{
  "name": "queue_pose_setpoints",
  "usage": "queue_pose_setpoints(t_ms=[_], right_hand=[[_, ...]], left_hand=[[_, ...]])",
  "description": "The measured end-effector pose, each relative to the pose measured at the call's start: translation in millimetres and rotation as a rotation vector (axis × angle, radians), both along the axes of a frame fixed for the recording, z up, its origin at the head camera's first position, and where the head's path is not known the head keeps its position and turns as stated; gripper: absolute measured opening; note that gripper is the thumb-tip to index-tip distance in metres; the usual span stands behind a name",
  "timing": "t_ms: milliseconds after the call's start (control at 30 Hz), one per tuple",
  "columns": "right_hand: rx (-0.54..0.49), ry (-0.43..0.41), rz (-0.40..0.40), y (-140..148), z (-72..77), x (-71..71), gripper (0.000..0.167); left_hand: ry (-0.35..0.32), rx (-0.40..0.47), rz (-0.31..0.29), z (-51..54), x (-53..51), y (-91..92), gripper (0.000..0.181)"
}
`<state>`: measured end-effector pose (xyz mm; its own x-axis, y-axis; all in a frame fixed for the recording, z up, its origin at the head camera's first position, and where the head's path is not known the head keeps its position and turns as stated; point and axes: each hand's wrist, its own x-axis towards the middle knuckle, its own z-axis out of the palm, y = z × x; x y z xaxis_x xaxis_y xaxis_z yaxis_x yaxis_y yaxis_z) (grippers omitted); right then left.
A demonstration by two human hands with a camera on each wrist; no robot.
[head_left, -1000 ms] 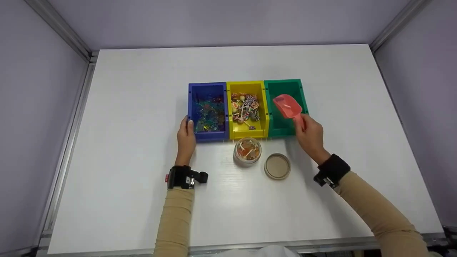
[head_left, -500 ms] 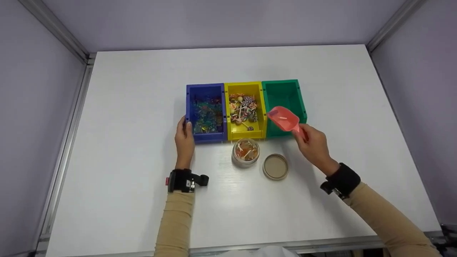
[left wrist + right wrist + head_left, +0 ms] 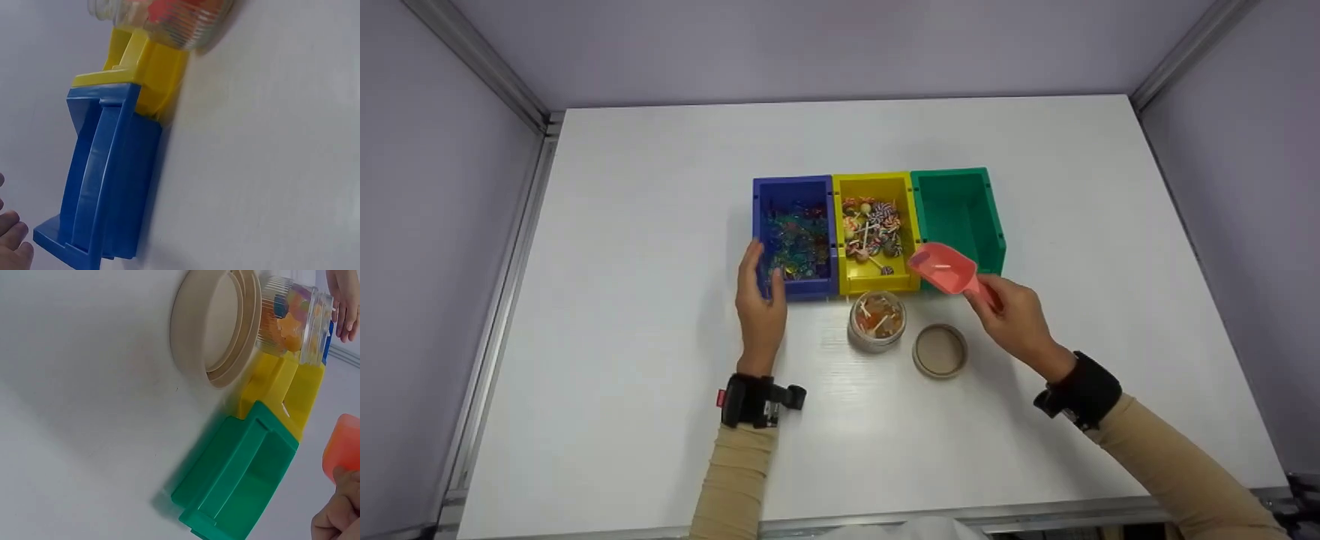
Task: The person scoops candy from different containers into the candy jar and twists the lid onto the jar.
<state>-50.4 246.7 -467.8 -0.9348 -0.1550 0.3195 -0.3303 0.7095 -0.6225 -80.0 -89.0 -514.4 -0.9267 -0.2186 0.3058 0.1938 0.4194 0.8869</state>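
My right hand (image 3: 1012, 319) grips the handle of a pink scoop (image 3: 945, 268), held over the front edges of the yellow bin (image 3: 879, 283) and the green bin (image 3: 960, 202). A pale mark shows in its bowl; I cannot tell whether it is a shine. My left hand (image 3: 763, 315), fingers extended, is by the front left corner of the blue bin (image 3: 799, 289); in the left wrist view its fingers (image 3: 11, 230) appear apart from the bin. A glass jar (image 3: 877, 322) holding orange pieces and white sticks stands before the yellow bin, its mouth uncovered.
A round beige lid (image 3: 940, 351) lies right of the jar on the white table (image 3: 840, 435). Shiny blue-green pieces (image 3: 799, 240) fill part of the blue bin; small lollipops (image 3: 874, 225) lie in the yellow one. Pale walls (image 3: 840, 52) enclose the table's back and sides.
The scoop has moved from above the green bin toward me and left, closer to the jar. My left hand has come off the blue bin's left side and drawn back slightly.
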Motion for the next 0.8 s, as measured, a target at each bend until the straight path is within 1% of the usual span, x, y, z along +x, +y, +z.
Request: queue_pose_setpoints(t_ms=[67, 167, 233, 300, 400, 467, 533, 633, 800], right_hand=[[0.011, -0.007, 0.009, -1, 0.5, 1.3, 0.023], [0.018, -0.019, 0.031, -2, 1.5, 3.3, 0.023], [0.017, -0.027, 0.045, -3, 2.0, 4.4, 0.023], [0.019, -0.029, 0.057, -4, 3.0, 5.2, 0.022], [0.023, -0.04, 0.074, -4, 3.4, 6.4, 0.022], [0.029, -0.062, 0.089, -5, 4.1, 7.2, 0.021], [0.038, -0.091, 0.104, -5, 4.2, 8.5, 0.021], [0.065, -0.146, 0.121, -6, 5.2, 11.0, 0.024], [0.099, -0.217, 0.142, -8, 7.8, 13.7, 0.027]], left_hand=[[0.021, -0.031, -0.028, 2.8, 5.5, 5.4, 0.044], [0.015, -0.048, -0.101, 6.2, 13.8, 14.1, 0.044], [-0.004, -0.03, -0.168, 8.1, 18.8, 20.0, 0.044], [-0.026, 0.008, -0.238, 9.2, 22.5, 26.1, 0.046], [-0.078, 0.053, -0.326, 9.3, 27.3, 34.9, 0.05], [-0.13, 0.077, -0.368, 7.5, 29.4, 40.1, 0.054], [-0.196, 0.084, -0.398, 5.4, 31.8, 44.5, 0.061], [-0.277, 0.09, -0.437, 1.2, 34.1, 50.4, 0.072], [-0.363, 0.066, -0.502, -5.4, 36.5, 58.0, 0.088]])
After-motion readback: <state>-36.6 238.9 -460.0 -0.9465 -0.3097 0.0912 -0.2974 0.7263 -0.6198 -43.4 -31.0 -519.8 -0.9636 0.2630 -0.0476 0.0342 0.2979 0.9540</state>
